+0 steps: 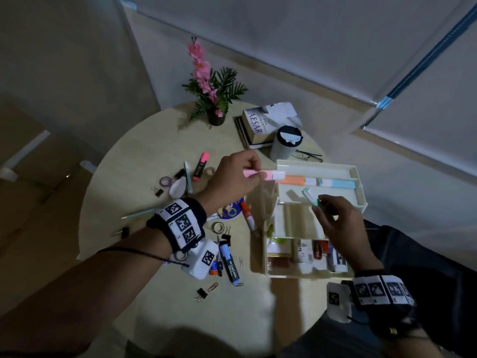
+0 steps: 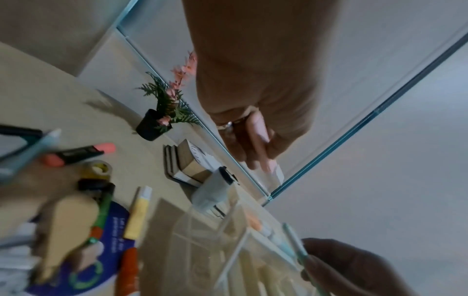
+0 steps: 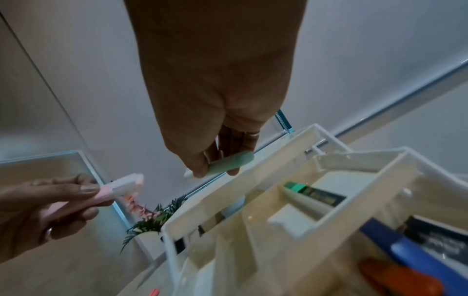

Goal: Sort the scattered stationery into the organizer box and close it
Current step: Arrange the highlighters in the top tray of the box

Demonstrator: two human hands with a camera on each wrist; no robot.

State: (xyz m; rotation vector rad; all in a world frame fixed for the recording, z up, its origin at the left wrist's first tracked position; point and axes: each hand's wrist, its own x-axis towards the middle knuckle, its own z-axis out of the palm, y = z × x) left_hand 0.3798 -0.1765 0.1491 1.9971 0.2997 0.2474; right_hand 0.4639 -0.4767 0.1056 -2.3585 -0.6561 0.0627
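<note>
A cream organizer box (image 1: 360, 174) stands open at the table's right side, its raised upper tray holding an orange highlighter (image 1: 291, 180) and a pale blue one (image 1: 340, 183). My left hand (image 1: 238, 177) pinches a pink highlighter (image 1: 265, 174) (image 3: 119, 190) just left of that tray, its clear cap pointing at the tray. My right hand (image 1: 333, 215) pinches a mint-green highlighter (image 1: 309, 196) (image 3: 230, 163) over the tray's front part. The lower compartments (image 1: 307, 254) hold small boxes and other items. More stationery lies scattered left of the box.
On the round table (image 1: 144, 156) lie a pink-capped marker (image 1: 201, 165), tape rolls, binder clips, a glue stick (image 1: 249, 215), a blue highlighter (image 1: 229, 262) and paper clips. A potted plant (image 1: 214, 99), stacked books (image 1: 268, 122), a lidded cup (image 1: 285, 144) and glasses sit at the back.
</note>
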